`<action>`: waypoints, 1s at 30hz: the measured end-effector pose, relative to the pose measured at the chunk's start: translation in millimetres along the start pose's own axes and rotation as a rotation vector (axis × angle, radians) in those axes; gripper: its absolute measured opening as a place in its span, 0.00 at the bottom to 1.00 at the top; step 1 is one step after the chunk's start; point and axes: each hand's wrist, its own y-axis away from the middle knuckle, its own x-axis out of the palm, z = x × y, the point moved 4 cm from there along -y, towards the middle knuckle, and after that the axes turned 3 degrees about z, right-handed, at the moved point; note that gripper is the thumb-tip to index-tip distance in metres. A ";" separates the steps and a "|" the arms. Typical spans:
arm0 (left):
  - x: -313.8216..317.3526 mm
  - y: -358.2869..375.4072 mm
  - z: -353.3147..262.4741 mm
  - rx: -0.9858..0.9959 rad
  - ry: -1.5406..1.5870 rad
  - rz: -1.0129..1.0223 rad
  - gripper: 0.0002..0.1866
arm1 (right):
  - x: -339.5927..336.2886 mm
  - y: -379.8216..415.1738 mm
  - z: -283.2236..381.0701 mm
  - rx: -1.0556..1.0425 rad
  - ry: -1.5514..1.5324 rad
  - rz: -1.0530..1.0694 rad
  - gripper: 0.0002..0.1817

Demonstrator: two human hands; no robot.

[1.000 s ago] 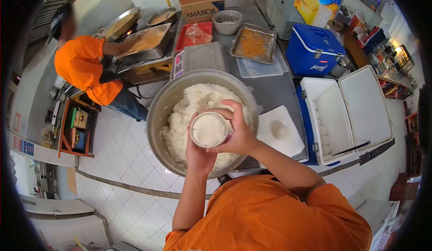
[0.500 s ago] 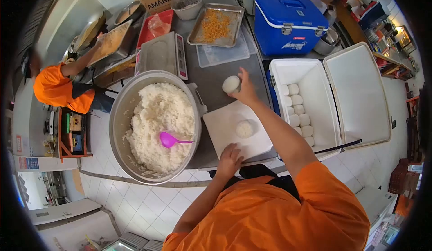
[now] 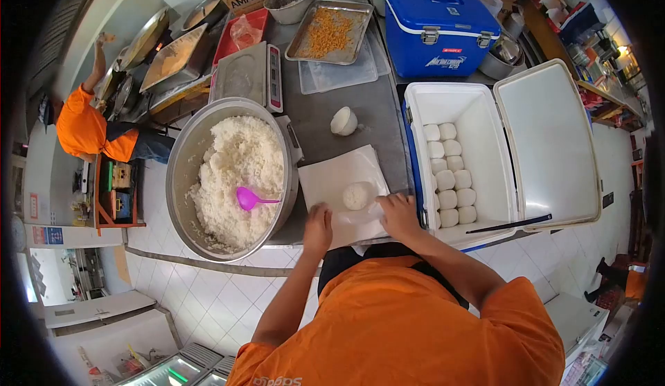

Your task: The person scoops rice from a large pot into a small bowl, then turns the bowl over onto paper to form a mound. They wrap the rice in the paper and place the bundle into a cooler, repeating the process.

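A white sheet of wrapping paper lies on the grey table in front of me, with a round mound of rice on it. My left hand is closed on the paper's near left edge. On the other side, my right hand pinches the near right edge, which is lifted and creased beside the rice. A small white bowl rests tilted on the table beyond the paper. To the left, a large metal pot holds cooked rice with a purple ladle lying in it.
Right of the paper, an open cooler box contains several white wrapped bundles. Farther back are a blue cooler, a tray of orange shreds and a scale. Another person in orange stands at far left.
My right hand has let go of the small bowl, leaving it on the table, and has come back to the paper's right edge. The paper's near edge is now lifted. The other person's arm has risen.
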 end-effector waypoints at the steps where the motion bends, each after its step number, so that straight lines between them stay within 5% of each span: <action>1: -14.5 2.7 -25.4 0.134 -0.190 -0.329 0.04 | 14.8 -1.4 -13.6 0.082 -0.045 -0.018 0.19; 2: -10.9 20.9 -38.5 0.207 -0.187 -0.247 0.05 | 22.1 -7.9 -20.2 0.084 -0.042 -0.024 0.19; 4: 45.8 49.8 -30.1 0.401 0.173 0.322 0.14 | 37.1 -16.5 -42.1 0.370 -0.620 -0.019 0.18; 10: 67.4 38.6 -60.8 0.249 -0.255 0.224 0.43 | 49.3 -4.9 -51.6 0.515 -0.528 -0.008 0.19; 14: 68.5 36.0 -52.4 0.230 -0.291 0.208 0.45 | 51.7 25.4 -48.9 0.577 -0.629 0.128 0.22; 16: 71.4 32.2 -43.6 0.133 -0.274 0.254 0.43 | 54.1 32.0 -40.7 0.685 -0.913 0.278 0.23; 19: 72.0 23.1 -36.0 0.140 -0.249 0.263 0.43 | 39.9 5.2 -38.5 0.571 -0.754 0.333 0.22; 21: 67.3 19.1 -35.9 0.196 -0.259 0.220 0.42 | 49.0 -32.8 -58.4 0.707 -0.680 0.242 0.23; 23: 63.4 16.2 -38.8 0.258 -0.272 0.180 0.42 | 51.0 -76.3 -75.5 0.602 -0.311 -0.018 0.23; 26: 63.6 14.8 -38.5 0.279 -0.318 0.239 0.41 | 42.7 -125.6 -91.3 0.516 -0.308 -0.247 0.23; 28: 66.4 13.5 -36.1 0.284 -0.353 0.244 0.40 | 39.7 -154.0 -84.2 0.302 -0.176 0.355 0.24; 29: 65.8 12.8 -36.5 0.286 -0.353 0.248 0.40 | 31.9 -163.1 -79.5 0.305 -0.178 0.355 0.24; 30: 64.5 11.4 -37.4 0.273 -0.352 0.245 0.40 | 38.3 -165.4 -66.2 0.206 0.002 0.783 0.23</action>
